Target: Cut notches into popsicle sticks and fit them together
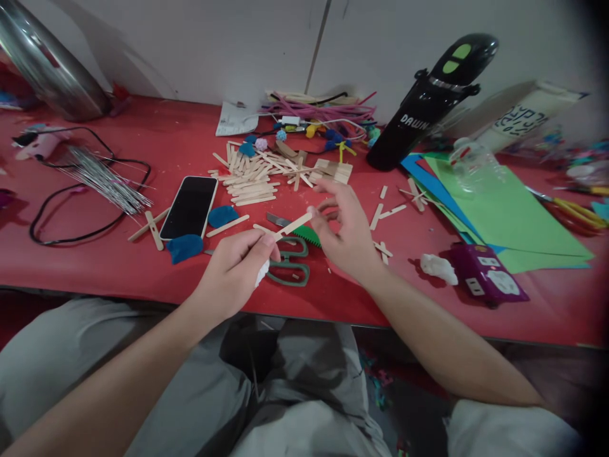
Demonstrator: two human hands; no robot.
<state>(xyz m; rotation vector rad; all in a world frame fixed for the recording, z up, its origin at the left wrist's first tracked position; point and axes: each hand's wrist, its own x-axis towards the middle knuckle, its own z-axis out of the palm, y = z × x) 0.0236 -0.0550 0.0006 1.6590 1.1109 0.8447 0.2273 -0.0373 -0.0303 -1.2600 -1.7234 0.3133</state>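
Note:
My left hand is closed, pinching a wooden craft stick between thumb and fingers above the red table. Another light stick shows by its fingertips; whether the two are joined I cannot tell. A bit of something white peeks out under this hand. My right hand is at the far end of the held stick, its thumb tip at or close to the end and the other fingers bent and apart. Below the hands lie grey-green handled scissors and a green-handled cutter, both partly hidden.
Behind the hands lies a heap of craft sticks. A phone and blue pieces are left, beside thin metal wires. To the right are coloured paper sheets, a purple power socket and a black trimmer-like device.

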